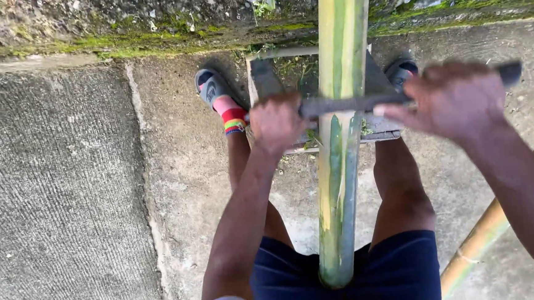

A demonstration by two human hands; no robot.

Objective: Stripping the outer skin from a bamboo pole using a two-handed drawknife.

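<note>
Outdoor setting, seen from above: a grey concrete floor [60, 200] with a fine, ribbed texture, crossed by a raised seam and a crack, runs up to a rough stone wall base [117, 17] streaked with green moss and small weeds. A long, round green bamboo pole [343, 182], smooth-skinned and striped with pale yellow where the surface is pared, extends from between the person's thighs away toward the wall. It rests over a low, pale wooden frame [262, 76] that stands on the concrete between the feet. Across the pole, at right angles to it, lies a straight dark metal blade with a handle at each end [351, 105], its flat bar touching the upper face of the bamboo. The left hand [276, 123] is closed in a fist around the blade's left end; the right hand [452, 98] is likewise wrapped tight around the right end, slightly blurred, with a dark handle tip projecting beyond it. The person wears dark blue shorts [398, 272]; the left foot carries a grey sandal [211, 88] over a pink sock with a band of many colours, and the right foot's sandal is mostly hidden behind the frame. A second bamboo pole, yellow-brown and jointed [499, 216], lies slanted on the concrete at the lower right, well apart from the first.
</note>
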